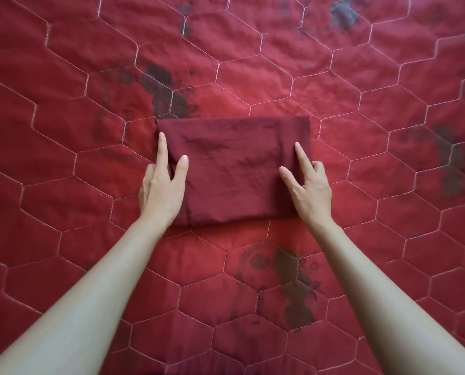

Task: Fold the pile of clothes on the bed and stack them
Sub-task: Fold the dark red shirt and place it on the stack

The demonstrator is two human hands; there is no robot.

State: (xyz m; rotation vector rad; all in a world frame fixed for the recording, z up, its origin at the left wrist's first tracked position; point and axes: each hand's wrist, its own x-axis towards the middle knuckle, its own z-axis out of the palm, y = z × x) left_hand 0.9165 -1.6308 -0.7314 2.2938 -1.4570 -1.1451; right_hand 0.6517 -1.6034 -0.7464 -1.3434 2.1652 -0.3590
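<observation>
Head view: a folded maroon garment (234,169) is flanked by the left hand (162,185) and right hand (308,186) on the quilted bed (388,77). Its side edges are squared by straight, open fingers (163,147), nothing gripped.

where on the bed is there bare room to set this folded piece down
Bare red quilt lies all round the folded maroon cloth: a wide stretch beyond its far edge, and open patches out to each side. The near strip is crowded by both forearms. The left hand and right hand occupy the cloth's side edges.
</observation>
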